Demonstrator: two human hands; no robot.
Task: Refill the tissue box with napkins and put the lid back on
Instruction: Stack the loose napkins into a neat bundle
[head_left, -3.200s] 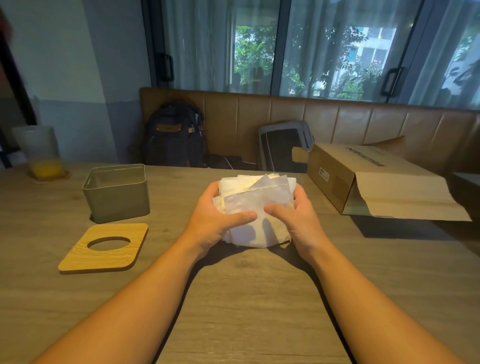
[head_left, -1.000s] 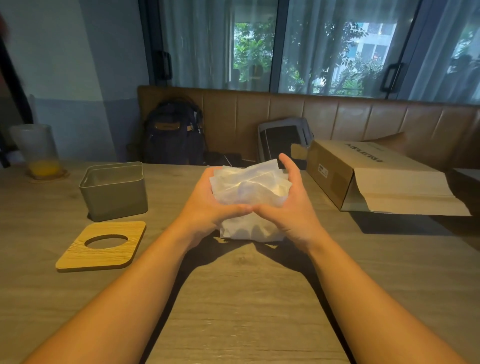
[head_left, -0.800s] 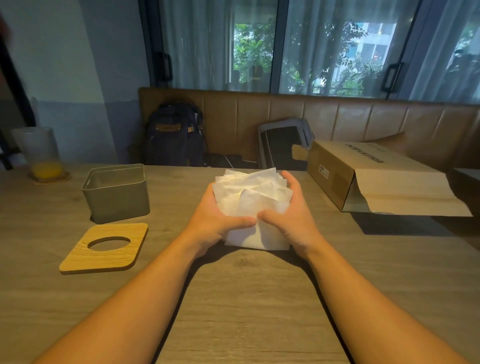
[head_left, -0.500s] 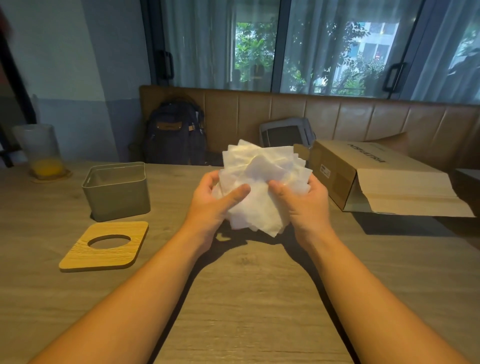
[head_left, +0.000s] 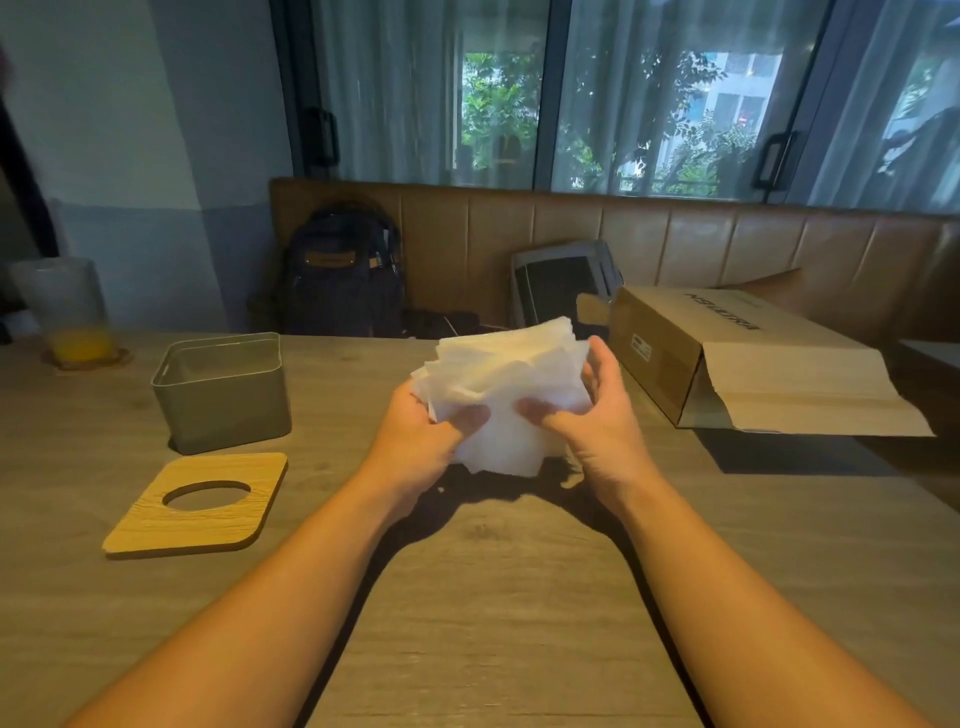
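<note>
A loose stack of white napkins (head_left: 506, 374) is held just above the middle of the table between both hands. My left hand (head_left: 423, 436) grips its left side with the thumb on top. On its right side my right hand (head_left: 597, 421) grips it the same way. The stack's sheets fan out unevenly at the far edge. The grey tissue box (head_left: 223, 392) stands open and empty-looking at the left, apart from the hands. Its wooden lid (head_left: 200, 506), with an oval hole, lies flat on the table in front of the box.
An open cardboard box (head_left: 727, 358) lies on its side at the right. A cup with orange drink (head_left: 65, 312) stands at the far left edge. A backpack (head_left: 343, 270) and a dark case (head_left: 563, 278) rest on the bench behind the wooden table (head_left: 493, 597).
Both hands have shifted and squeezed the napkin stack, lifting it and lowering it again. The sheets are now more fanned than a second ago. Box and lid have not moved.
</note>
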